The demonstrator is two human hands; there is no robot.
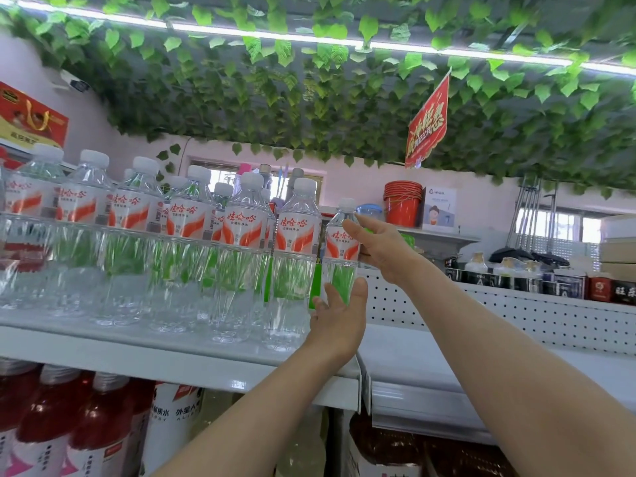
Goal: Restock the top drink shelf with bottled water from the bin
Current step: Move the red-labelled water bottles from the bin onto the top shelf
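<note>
**Head view: two hands set a water bottle (341, 247) at the right end of the top shelf (137, 351)**

The left hand (339, 316) reaches up from below and curls around the clear lower part of the water bottle. Its thumb lies on the right side and its fingertips show on the left. The right hand (377, 251) comes in from the right and grips the same bottle at its red and white label, thumb up the front and fingers behind. The bottle is upright with its white cap on, just right of the last bottle in the row. The left hand hides its base, so whether it already stands on the shelf cannot be told.

A row of matching water bottles (241, 232) fills the white top shelf to the left, close together with labels facing out. Red drink bottles (44, 428) stand on the shelf below. To the right is a lower white unit with a perforated back panel (481, 315). Beyond that are stacked red buckets (402, 203), a hanging red sign (428, 125) and a ceiling of artificial green leaves (309, 98). The bin is not in view.

This looks like the placing step for one bottle. The next move probably calls for seating the base flat and snug against its neighbour, label forward, without nudging the row. Both hands would then let go and return to the bin.
</note>
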